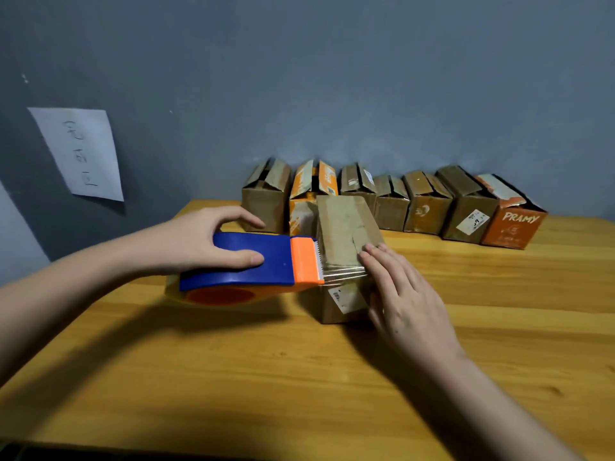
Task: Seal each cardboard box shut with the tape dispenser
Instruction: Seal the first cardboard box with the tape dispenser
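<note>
Leftmost, a paper sheet [78, 151] with handwriting is stuck on the grey wall [299, 78]. Next, the left hand [206, 241] grips the blue-and-orange tape dispenser [253, 264], thumb along its near side, fingers curled over the top, holding it just above the wooden table [233, 361]. Its orange toothed end meets the left edge of the brown cardboard box [346, 234] standing near table centre, flaps closed. Clear tape [342, 274] stretches from the teeth across the box's near top edge. The right hand [402, 301], fingers straight and together, presses flat on the box's right side and top, over the tape. Behind, against the wall, a row of seven boxes [392, 204] sits with flaps partly open; the rightmost orange box [514, 224] reads "PRAMY".
</note>
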